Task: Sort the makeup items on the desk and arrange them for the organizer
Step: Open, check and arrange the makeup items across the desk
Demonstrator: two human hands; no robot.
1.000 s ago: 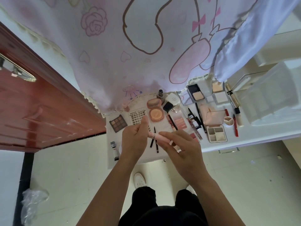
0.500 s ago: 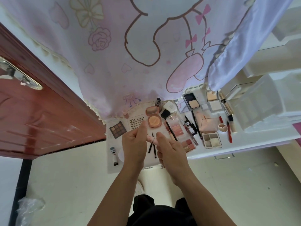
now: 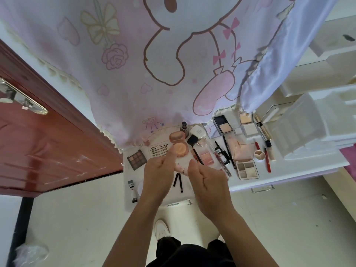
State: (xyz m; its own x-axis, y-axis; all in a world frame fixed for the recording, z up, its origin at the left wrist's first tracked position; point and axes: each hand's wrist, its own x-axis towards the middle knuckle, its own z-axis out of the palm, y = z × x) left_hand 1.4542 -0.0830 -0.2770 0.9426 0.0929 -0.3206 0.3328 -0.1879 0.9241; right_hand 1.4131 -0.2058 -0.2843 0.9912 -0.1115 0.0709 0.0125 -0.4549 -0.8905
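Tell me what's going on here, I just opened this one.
A person stands at a white desk spread with makeup. The left hand and right hand hold a small pink tube between them, just above the desk. The round peach compact, dark eyeshadow palette and other items lie loose, and the white organizer stands at the right.

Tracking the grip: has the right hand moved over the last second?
Yes: against the black pencils, the right hand has slid left along the pink tube toward the left hand.
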